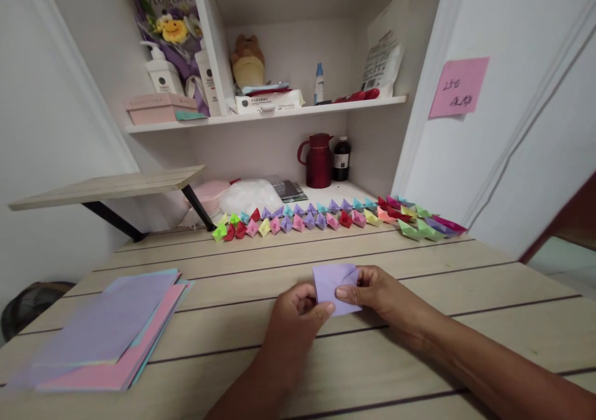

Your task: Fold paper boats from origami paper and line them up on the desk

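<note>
A small folded sheet of purple paper is held up over the wooden tabletop between my two hands. My left hand pinches its lower left side, thumb in front and fingers curled behind. On the right edge, my right hand grips the paper with its thumb lying across the front face. A diagonal fold line shows near the paper's upper right corner. The fingertips behind the paper are hidden.
Colourful folded paper boats stand in rows along the table's back. At left lies a stack of coloured paper, below a small raised shelf. A red jug and dark bottle stand behind the boats.
</note>
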